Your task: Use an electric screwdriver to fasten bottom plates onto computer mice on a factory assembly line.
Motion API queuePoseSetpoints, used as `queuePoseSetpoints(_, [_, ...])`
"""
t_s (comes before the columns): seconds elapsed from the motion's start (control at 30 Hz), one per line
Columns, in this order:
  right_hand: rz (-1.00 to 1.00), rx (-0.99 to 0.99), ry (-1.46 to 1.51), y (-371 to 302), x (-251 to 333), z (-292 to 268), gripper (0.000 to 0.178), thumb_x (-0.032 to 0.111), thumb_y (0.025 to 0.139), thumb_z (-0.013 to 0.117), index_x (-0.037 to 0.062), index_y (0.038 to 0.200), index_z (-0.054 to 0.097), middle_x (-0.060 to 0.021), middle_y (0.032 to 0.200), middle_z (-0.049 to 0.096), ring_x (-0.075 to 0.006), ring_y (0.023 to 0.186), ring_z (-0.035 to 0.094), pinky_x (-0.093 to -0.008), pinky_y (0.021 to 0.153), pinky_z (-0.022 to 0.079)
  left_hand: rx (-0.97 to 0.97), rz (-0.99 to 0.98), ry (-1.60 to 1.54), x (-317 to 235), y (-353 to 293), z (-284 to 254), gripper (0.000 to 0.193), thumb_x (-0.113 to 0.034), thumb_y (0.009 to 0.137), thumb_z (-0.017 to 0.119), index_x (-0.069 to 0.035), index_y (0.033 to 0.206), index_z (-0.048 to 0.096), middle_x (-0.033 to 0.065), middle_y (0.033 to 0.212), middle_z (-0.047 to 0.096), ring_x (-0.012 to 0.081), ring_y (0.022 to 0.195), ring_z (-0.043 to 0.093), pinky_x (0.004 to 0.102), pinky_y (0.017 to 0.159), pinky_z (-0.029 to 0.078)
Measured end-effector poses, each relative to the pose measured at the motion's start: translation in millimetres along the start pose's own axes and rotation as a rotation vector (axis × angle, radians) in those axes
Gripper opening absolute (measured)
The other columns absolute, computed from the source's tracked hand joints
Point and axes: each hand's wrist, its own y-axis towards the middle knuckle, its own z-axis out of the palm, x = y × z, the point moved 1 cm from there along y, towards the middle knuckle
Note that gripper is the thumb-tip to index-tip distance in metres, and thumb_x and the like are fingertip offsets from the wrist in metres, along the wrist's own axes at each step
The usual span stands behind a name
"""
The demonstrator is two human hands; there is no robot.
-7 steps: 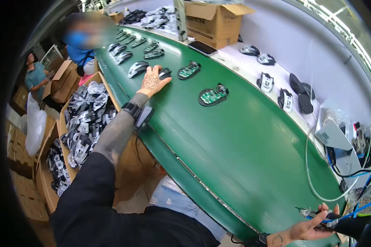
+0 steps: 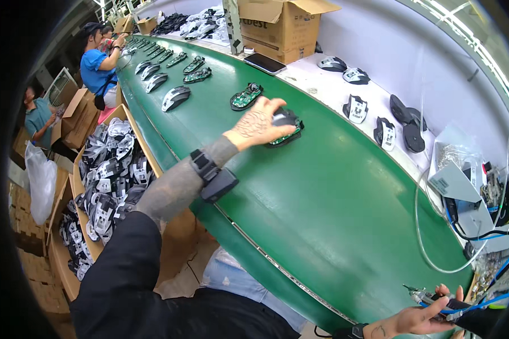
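Observation:
My left hand is closed on a dark mouse top shell. That shell is over a mouse base with a green circuit board, which it partly covers; I cannot tell whether the two touch. Just to the left lies another open mouse base with its green board. At the lower right, my right hand is palm up with its fingers curled round a slim screwdriver-like tool, its thin tip pointing left and a blue hose beside it.
Along the green conveyor belt stand rows of grey mouse shells and board-fitted bases. Mouse parts fill a cardboard box at left. A phone and several shells lie on the white ledge. People work at the far left.
My left hand has moved right and nearer, carrying the mouse shell from the row to above the circuit board. The right hand has barely moved.

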Motion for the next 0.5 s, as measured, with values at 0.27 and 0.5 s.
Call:
queuePoseSetpoints(0.27, [-0.022, -0.029, 0.068, 4, 6, 11, 0.056, 0.009, 0.083, 0.061, -0.0057, 0.125, 0.027, -0.0231, 0.105, 0.050, -0.0261, 0.067, 0.055, -0.0350, 0.060, 0.047, 0.142, 0.002, 0.083, -5, 13, 18, 0.070, -0.043, 0.073, 0.066, -0.006, 0.128, 0.043, 0.0205, 0.118, 0.047, 0.0358, 0.106, 0.052, 0.0382, 0.090, 0.045])
queuePoseSetpoints(0.5, [0.017, -0.039, 0.010, -3, 1, -1, 0.052, 0.013, 0.085, 0.063, -0.0071, 0.122, 0.032, -0.0213, 0.102, 0.053, -0.0241, 0.071, 0.054, -0.0336, 0.062, 0.047, 0.007, 0.223, 0.166, -11, 6, 18, 0.048, -0.040, 0.065, 0.070, 0.000, 0.090, 0.057, 0.0181, 0.092, 0.057, 0.0345, 0.088, 0.054, 0.0427, 0.076, 0.046])
